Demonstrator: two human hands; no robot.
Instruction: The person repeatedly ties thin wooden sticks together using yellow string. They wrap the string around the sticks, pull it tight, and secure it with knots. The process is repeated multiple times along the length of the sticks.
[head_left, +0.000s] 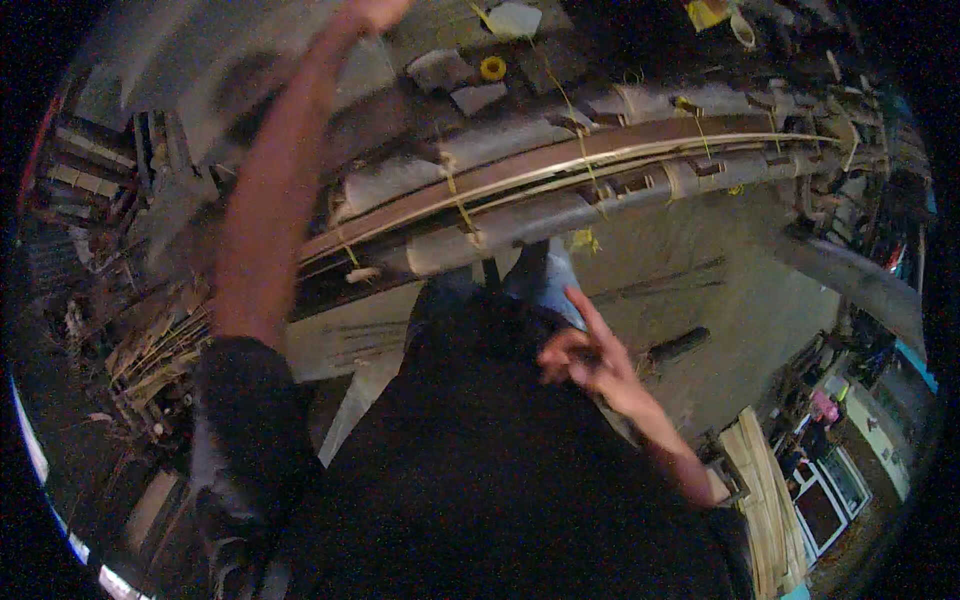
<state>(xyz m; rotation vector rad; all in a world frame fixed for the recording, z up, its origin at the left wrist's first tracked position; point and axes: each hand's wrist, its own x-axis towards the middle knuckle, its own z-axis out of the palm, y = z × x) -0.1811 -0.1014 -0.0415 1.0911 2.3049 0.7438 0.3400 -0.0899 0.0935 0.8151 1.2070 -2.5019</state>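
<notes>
A long bundle of thin wooden strips runs across in front of me, with grey padding along its sides. Yellow ties cross it at several places. My left arm reaches forward over the bundle's left end. At the top edge, my left hand is partly cut off and its fingers do not show. Close to my body, on the near side of the bundle, is my right hand. Its index finger points out while the others bend loosely apart, and I see nothing held in it.
A yellow roll lies beyond the bundle among pale scraps. Stacked timber crowds the left side. At right are pale boards, a white-framed panel and a long grey piece. A dark cylinder-like object lies on the floor.
</notes>
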